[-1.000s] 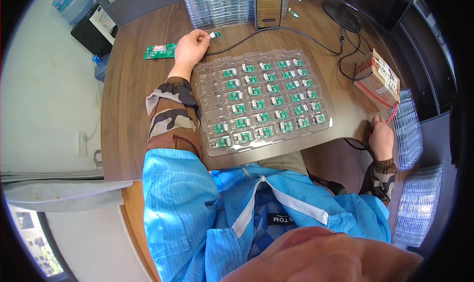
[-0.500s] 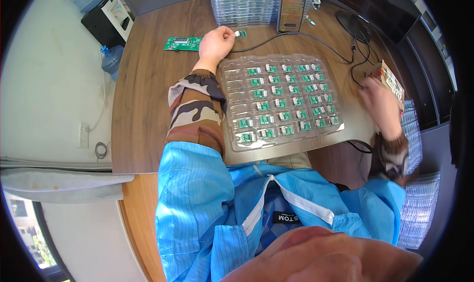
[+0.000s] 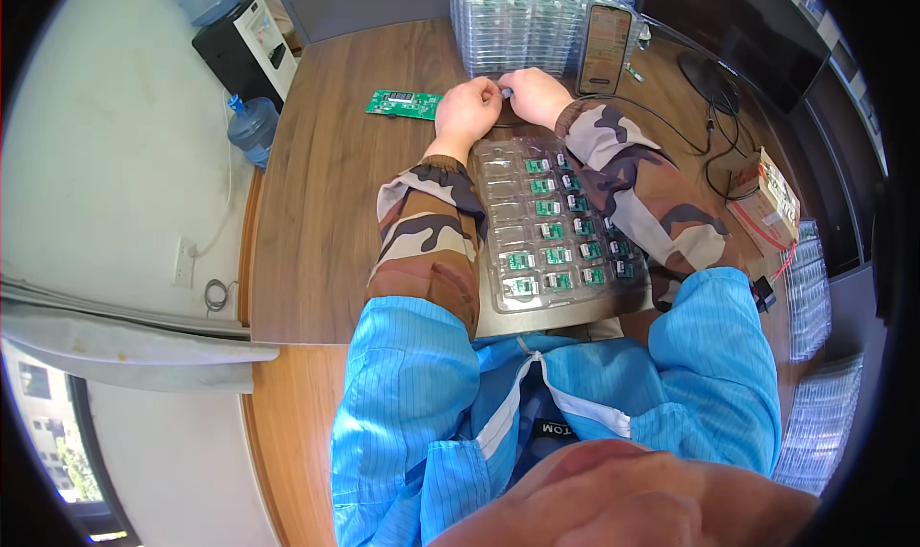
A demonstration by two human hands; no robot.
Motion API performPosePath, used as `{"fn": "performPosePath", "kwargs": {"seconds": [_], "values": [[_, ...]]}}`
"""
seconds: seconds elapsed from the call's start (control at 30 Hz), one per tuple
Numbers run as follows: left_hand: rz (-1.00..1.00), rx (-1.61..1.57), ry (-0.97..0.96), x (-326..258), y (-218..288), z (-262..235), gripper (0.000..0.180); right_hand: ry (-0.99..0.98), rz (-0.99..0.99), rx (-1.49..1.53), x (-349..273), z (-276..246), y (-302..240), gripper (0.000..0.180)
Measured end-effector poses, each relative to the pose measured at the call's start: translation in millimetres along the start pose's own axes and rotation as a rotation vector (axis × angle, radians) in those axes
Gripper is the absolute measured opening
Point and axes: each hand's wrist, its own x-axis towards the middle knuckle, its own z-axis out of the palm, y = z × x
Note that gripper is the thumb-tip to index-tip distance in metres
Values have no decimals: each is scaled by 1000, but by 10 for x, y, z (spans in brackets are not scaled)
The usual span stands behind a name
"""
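My left hand (image 3: 468,111) and my right hand (image 3: 537,95) meet at the far side of the desk, fingers pinched close together. A small greyish piece (image 3: 506,93) shows between their fingertips, too small to name; the rest of what they grip is hidden. Left of my left hand lies a larger green circuit board (image 3: 402,103) with a small display, its right end covered by the hand. Nearer to me, a clear plastic tray (image 3: 500,202) holds rows of small green circuit boards with white connectors. My right forearm crosses over the tray's right part.
Behind my hands rises a stack of filled clear trays (image 3: 517,30). A phone (image 3: 604,51) stands upright beside it. A black cable (image 3: 661,121) runs across the desk below a monitor (image 3: 733,39). A cardboard box (image 3: 767,202) sits at the right edge, near more stacked trays (image 3: 810,298).
My right hand has moved from beside the cardboard box, leftward and away from me, to meet my left hand. The small green board seen at my left fingertips is now hidden. The view has shifted.
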Motion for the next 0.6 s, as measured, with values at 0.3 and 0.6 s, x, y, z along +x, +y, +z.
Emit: {"fn": "performPosePath", "kwargs": {"seconds": [0.3,0.6], "values": [[-26,30,2,49,-7,0,16,8,54,-184,154,-3,-133,17],[-62,-29,-74,-2,77,-23,14,-114,260,-227,39,-216,229,20]]}}
